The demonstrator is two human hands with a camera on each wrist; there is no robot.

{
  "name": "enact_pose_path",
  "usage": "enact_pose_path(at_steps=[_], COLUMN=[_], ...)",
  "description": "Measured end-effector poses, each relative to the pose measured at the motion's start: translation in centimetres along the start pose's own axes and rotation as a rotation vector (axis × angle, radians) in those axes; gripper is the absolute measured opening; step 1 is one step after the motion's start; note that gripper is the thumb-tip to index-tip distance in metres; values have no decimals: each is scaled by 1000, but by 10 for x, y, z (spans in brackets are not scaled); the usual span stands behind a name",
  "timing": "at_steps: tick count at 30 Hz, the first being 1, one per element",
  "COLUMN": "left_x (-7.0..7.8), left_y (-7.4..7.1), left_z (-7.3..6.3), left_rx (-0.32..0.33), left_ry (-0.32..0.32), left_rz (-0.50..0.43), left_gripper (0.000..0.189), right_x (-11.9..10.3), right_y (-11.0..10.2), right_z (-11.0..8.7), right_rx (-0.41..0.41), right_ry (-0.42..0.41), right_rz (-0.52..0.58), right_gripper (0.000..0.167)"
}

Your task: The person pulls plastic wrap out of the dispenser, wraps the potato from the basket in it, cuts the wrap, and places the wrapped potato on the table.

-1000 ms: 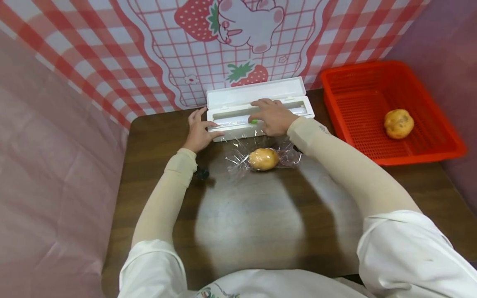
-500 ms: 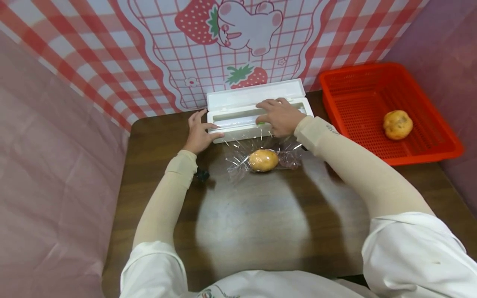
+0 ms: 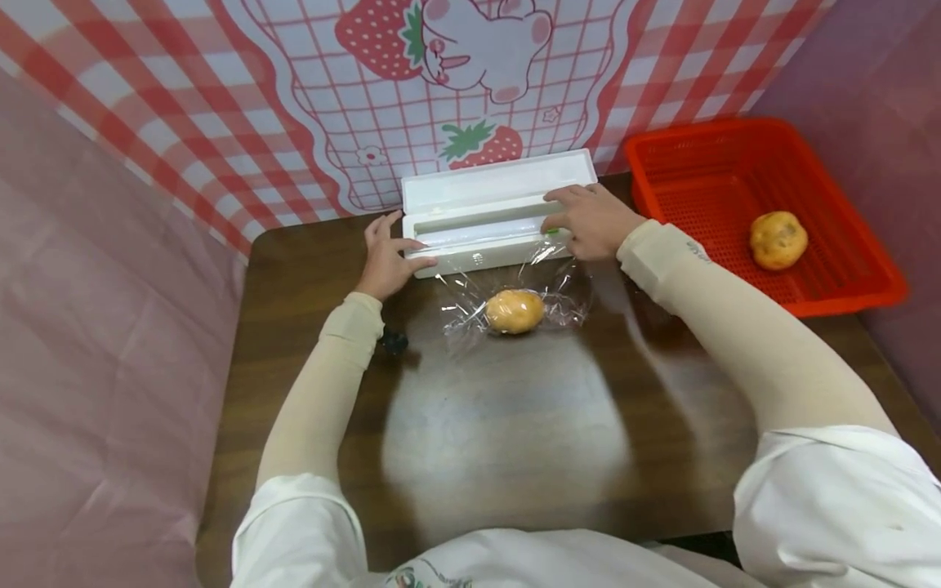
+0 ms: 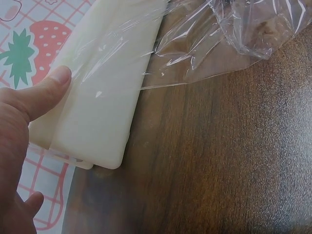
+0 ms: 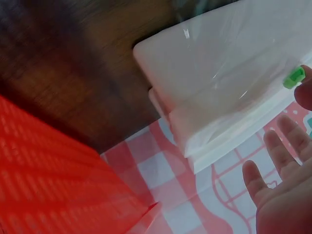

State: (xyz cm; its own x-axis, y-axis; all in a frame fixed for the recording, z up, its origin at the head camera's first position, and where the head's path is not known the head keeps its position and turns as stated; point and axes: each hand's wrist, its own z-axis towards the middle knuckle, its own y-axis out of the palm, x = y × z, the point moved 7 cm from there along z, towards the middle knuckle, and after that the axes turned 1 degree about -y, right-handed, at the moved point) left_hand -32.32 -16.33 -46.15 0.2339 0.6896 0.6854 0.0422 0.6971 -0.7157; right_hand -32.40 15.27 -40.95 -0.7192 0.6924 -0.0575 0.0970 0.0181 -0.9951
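A white cling film dispenser (image 3: 478, 257) lies along the back of the table with its lid (image 3: 500, 181) raised and a film roll (image 3: 481, 233) inside. At its left end my left hand (image 3: 385, 260) grips the box, the thumb (image 4: 57, 80) lying on the top edge. My right hand (image 3: 591, 222) is at the right part of the box, thumb and a finger at the green slide cutter (image 5: 294, 77), the other fingers spread. In front sits a potato (image 3: 515, 311) under crumpled clear film (image 3: 463, 314), which reaches up to the box front.
A red plastic basket (image 3: 845, 304) stands at the right, close to the box's right end, with another potato (image 3: 778, 240) in it. A checked strawberry-print backdrop (image 3: 294, 163) rises directly behind the dispenser. Pink cloth (image 3: 110, 343) hangs along the left side.
My right hand has moved rightward along the dispenser, taking the green slide cutter from about the middle toward the right end. The left hand has kept its place on the box.
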Motion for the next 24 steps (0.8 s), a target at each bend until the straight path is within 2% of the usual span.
enact_pose_path(at_steps=[6,12,17,24], left_x=[0,-2,-1,3], left_y=[0,-1,-4,1], left_z=[1,-1,-3,-1], left_rx=[-2,11,26,2], left_ry=[3,9,6,10], left_rz=[-1,-6,-11,-6], left_gripper=[41,42,41,42], right_x=[8,26,30,33], right_y=[-7,-11,-16,-21], right_z=[-14,-28,-31,-38], right_rx=[3,-13,-7,-16], right_ry=[0,78,100,125], right_rz=[-33,-65,-73,-119], right_gripper=[39,33,34,32])
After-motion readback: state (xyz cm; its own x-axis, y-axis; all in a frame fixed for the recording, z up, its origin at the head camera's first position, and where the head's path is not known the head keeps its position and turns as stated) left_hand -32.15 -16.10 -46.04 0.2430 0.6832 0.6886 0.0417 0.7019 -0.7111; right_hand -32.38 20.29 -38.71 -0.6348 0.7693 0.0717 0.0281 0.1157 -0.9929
